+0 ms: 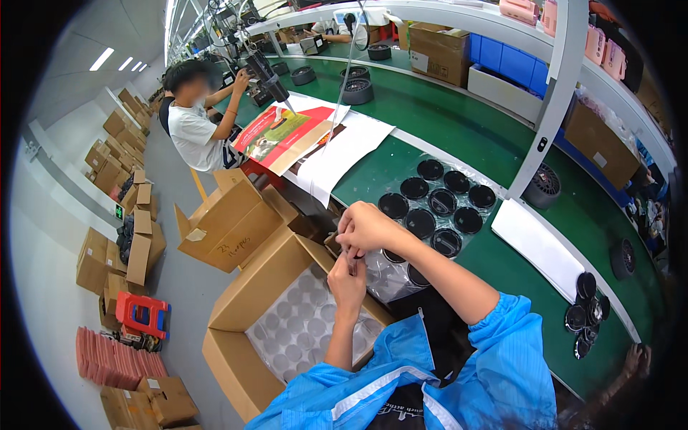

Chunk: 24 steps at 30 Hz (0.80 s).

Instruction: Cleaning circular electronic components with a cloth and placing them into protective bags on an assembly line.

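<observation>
My left hand [347, 278] and my right hand [367, 226] meet above the near edge of the green workbench [444, 129]. Both pinch a small dark part [352, 259] held between their fingers; its shape is too small to make out. Just below them lies a clear plastic bag [385, 276] on the bench edge. To the right sits a clear tray of round black discs [438, 202]. Under my left forearm stands an open cardboard box [283, 326] lined with a clear tray of round pockets.
A second open cardboard box [228, 223] stands to the left on the floor. White sheets [344, 154] and a red printed carton [287, 135] lie further along the bench. A seated person [193, 122] works at the far end. A white post [548, 107] rises right. Loose black discs [586, 312] lie near the bench's right end.
</observation>
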Motion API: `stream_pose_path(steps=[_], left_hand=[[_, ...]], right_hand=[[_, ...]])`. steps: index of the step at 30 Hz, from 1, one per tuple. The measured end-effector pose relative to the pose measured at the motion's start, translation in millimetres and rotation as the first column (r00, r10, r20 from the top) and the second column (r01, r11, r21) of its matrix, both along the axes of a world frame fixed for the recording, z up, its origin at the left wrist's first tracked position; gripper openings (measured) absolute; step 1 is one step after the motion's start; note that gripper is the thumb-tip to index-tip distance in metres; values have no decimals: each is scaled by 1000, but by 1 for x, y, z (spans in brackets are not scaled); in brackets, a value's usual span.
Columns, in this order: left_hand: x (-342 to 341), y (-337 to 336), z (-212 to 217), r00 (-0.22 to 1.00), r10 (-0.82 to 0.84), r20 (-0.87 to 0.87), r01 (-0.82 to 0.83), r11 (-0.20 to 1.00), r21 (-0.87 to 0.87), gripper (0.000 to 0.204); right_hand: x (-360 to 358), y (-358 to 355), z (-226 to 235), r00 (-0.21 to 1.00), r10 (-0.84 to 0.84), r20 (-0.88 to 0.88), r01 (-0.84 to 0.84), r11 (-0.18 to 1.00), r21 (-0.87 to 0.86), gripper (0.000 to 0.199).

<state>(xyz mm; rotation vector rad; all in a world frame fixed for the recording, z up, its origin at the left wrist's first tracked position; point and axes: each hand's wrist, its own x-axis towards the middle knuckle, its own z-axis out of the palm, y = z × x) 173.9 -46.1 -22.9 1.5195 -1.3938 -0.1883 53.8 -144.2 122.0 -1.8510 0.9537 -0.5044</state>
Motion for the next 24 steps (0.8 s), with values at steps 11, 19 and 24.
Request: stream_pose_path(steps=[11, 19, 24], left_hand=[[9, -8, -23, 664, -278, -694, 282, 953, -112, 15], [10, -9, -7, 650, -254, -716, 326, 944, -39, 14], [15, -28, -2, 717, -297, -631, 386, 922, 5, 15]], right_hand=[[-23, 49, -74, 985, -132, 116, 173, 624, -762, 26], [-42, -6, -46, 999, 36, -23, -41, 655, -754, 18], [-73, 3, -43, 980, -121, 157, 194, 748, -635, 17]])
